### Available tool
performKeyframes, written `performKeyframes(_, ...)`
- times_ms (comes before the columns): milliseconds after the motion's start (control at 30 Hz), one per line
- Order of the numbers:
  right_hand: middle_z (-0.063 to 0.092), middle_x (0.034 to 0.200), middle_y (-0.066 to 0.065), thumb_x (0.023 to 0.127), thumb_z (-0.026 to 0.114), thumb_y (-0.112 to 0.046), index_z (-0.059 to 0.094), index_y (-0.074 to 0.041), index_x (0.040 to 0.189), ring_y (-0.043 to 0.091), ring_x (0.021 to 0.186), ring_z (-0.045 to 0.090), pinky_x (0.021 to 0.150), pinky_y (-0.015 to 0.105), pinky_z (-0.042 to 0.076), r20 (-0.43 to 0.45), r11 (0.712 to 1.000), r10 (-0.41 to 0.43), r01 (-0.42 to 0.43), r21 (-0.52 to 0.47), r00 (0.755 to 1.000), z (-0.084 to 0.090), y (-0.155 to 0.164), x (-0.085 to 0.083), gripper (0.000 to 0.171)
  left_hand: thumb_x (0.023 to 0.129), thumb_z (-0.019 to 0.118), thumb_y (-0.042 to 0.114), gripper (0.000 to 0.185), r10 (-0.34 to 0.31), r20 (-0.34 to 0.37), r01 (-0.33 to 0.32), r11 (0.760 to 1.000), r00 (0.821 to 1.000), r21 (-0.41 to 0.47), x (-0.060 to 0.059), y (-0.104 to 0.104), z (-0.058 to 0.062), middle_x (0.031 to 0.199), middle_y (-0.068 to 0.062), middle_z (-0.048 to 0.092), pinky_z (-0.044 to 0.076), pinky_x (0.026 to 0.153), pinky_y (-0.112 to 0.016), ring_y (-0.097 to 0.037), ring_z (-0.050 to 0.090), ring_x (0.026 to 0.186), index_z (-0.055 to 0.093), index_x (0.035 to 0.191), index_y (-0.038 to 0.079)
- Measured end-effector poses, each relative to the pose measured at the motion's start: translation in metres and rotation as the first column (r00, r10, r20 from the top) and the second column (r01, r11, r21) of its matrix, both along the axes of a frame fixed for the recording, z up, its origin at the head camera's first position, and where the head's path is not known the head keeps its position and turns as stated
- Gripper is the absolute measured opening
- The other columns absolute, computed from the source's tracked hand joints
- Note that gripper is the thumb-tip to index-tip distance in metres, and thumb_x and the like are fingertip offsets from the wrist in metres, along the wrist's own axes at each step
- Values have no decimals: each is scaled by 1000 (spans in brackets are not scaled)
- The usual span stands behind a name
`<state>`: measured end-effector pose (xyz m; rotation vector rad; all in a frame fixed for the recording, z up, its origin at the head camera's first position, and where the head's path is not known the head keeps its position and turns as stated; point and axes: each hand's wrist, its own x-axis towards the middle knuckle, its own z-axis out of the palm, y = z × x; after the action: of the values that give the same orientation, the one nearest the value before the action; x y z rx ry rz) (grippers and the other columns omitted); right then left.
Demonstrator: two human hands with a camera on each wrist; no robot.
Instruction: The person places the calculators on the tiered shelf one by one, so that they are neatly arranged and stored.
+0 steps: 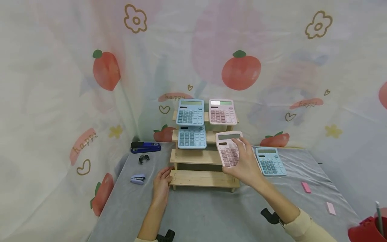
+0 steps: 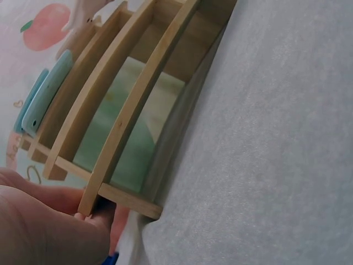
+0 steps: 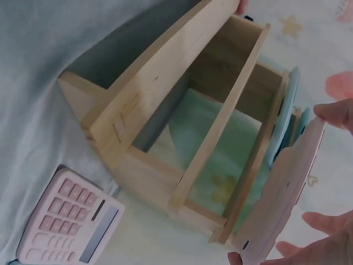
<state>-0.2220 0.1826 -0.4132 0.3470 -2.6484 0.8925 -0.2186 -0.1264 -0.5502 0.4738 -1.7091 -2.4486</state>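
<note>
Placement step, frame centre: right hand [image 1: 246, 164] grips pink plastic calculator [image 1: 228, 149] at stepped wooden rack [image 1: 199, 178], left hand [image 1: 161, 183] rests flat-fingered against it; seating likely next.

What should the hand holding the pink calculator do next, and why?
Probably lower the pink calculator onto the second step, beside the blue calculator. The right hand holds it just in front of that bare spot, and the top step already has a blue and a pink one side by side. The left hand rests on the wooden stand, steadying it.
</note>
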Motion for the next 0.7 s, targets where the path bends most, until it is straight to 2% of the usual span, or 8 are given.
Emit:
performKeyframes(300,28,162,22,60,94,-28,41,-12,156,49,135,44,99,66,45,-4,1000,9,-9,0,1000,-2,-27,-23,111,94,50,-12,54,5,18,-5,1000,1000,-17,-1,-1,-1,151,-26,53,51,94,-27,-35,48,141,45,148,-6)
performKeyframes(467,31,161,19,63,93,-32,42,-13,154,46,142,38,107,69,37,-12,1000,0,0,12,1000,-4,-39,-37,106,94,50,-13,54,10,24,-10,1000,1000,-16,-2,-1,-2,150,-25,53,50,97,-31,-36,48,141,46,147,-6)
performKeyframes(567,33,160,17,67,94,-35,44,-11,152,43,144,37,110,67,33,-45,1000,-20,20,1,999,-8,-43,-46,101,94,50,-12,54,5,17,-5,1000,1000,-17,-2,-1,-3,150,-26,53,50,98,-32,-36,48,141,46,147,-7)
performKeyframes(700,38,157,20,71,95,-37,48,-7,149,43,144,36,113,65,30,-134,999,-31,29,-23,991,-16,-45,-57,95,95,50,-12,54,-5,8,5,1000,1000,-15,-2,-1,-3,151,-26,52,49,103,-36,-37,47,142,43,148,-7)
